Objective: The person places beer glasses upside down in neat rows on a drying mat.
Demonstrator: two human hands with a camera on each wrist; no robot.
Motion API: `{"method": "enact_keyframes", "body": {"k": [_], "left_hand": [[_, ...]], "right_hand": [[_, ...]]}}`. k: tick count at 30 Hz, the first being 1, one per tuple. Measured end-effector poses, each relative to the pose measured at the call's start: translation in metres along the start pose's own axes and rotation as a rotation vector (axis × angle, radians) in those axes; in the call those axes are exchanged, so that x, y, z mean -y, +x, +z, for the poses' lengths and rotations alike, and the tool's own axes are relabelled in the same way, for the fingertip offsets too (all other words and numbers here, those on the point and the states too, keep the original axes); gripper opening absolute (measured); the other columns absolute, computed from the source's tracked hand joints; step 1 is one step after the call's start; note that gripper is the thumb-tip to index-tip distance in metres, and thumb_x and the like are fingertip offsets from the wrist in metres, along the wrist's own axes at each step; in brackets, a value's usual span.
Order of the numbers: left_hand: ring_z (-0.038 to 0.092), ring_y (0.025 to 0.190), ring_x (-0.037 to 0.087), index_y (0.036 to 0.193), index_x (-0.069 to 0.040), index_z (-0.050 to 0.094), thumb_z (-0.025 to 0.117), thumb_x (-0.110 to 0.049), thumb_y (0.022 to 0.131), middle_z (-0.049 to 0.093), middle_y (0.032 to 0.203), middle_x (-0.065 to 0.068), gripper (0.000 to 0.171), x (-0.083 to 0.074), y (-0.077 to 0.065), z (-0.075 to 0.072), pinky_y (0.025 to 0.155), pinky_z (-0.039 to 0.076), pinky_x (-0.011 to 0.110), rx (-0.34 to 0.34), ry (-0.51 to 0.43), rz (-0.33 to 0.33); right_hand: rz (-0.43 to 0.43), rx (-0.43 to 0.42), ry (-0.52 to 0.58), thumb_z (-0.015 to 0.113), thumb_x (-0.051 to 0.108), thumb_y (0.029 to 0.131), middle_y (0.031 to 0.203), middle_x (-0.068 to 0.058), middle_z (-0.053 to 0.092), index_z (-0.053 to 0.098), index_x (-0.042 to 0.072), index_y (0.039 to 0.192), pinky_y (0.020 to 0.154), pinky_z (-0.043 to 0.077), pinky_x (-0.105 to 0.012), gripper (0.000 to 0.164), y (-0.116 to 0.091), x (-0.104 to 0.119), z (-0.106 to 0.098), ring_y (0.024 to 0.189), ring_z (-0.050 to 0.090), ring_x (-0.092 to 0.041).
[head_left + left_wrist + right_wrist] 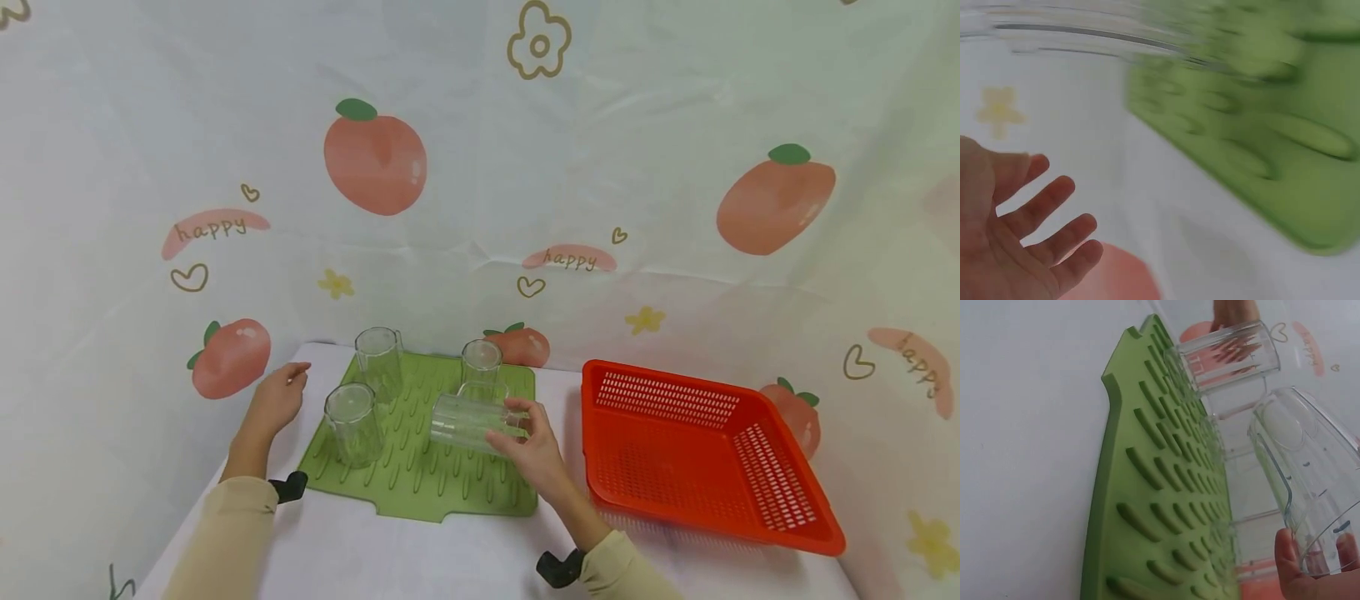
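Note:
A clear glass mug lies sideways in the air over a green drying mat. My right hand holds it by its right end, thumb and fingers on opposite sides; the right wrist view shows this grip on the mug too. Three other glasses stand upright on the mat: a front-left glass, a back-left mug and a back-right glass. To the left of the mat, my left hand hovers with nothing in it. Its fingers are spread and loosely bent in the left wrist view.
A red plastic basket with slotted walls stands right of the mat, nothing visible inside. White cloth covers the table. Behind it hangs a white curtain printed with fruit, hearts and flowers.

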State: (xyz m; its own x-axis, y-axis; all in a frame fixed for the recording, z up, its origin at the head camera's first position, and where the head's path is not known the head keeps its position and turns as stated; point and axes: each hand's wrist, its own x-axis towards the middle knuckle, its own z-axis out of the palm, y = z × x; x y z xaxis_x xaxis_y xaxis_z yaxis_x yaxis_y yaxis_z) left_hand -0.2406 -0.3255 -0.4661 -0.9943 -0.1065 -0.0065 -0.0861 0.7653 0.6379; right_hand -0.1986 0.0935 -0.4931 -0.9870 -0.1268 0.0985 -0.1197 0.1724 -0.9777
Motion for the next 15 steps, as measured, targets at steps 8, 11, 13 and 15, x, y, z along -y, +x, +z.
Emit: {"method": "enact_keyframes", "body": {"k": [8,11,13,15], "left_hand": [[0.044,0.137,0.052,0.152,0.001,0.043,0.034,-0.032,0.111,0.046,0.15,0.031,0.053,-0.052,-0.014,-0.027,0.107,0.04,0.068,-0.14,-0.028,0.09],[0.042,0.139,0.05,0.152,-0.001,0.044,0.039,-0.035,0.111,0.047,0.151,0.028,0.054,-0.068,-0.021,-0.027,0.109,0.038,0.068,-0.164,-0.017,0.152],[0.041,0.141,0.05,0.152,-0.002,0.044,0.043,-0.037,0.11,0.047,0.151,0.027,0.055,-0.078,-0.024,-0.026,0.11,0.037,0.068,-0.166,-0.013,0.201],[0.039,0.142,0.049,0.154,-0.004,0.043,0.046,-0.04,0.109,0.046,0.152,0.026,0.058,-0.088,-0.027,-0.025,0.111,0.035,0.069,-0.155,-0.016,0.241]], "right_hand": [[0.005,-0.002,0.034,0.079,0.017,0.089,0.137,-0.007,0.048,0.052,0.009,0.136,0.091,0.053,-0.022,0.055,-0.002,0.0,0.004,0.123,0.057,-0.029],[0.002,-0.011,0.051,0.08,0.015,0.089,0.137,-0.007,0.048,0.052,0.009,0.136,0.089,0.053,-0.021,0.055,-0.002,0.0,0.004,0.123,0.056,-0.029],[-0.002,-0.02,0.051,0.08,0.015,0.088,0.136,-0.007,0.049,0.053,0.01,0.135,0.088,0.054,-0.02,0.054,-0.003,0.0,0.005,0.122,0.057,-0.028],[-0.019,-0.031,0.045,0.08,0.014,0.088,0.136,-0.009,0.049,0.054,0.011,0.134,0.086,0.054,-0.019,0.053,-0.003,-0.001,0.005,0.12,0.057,-0.028]]}}
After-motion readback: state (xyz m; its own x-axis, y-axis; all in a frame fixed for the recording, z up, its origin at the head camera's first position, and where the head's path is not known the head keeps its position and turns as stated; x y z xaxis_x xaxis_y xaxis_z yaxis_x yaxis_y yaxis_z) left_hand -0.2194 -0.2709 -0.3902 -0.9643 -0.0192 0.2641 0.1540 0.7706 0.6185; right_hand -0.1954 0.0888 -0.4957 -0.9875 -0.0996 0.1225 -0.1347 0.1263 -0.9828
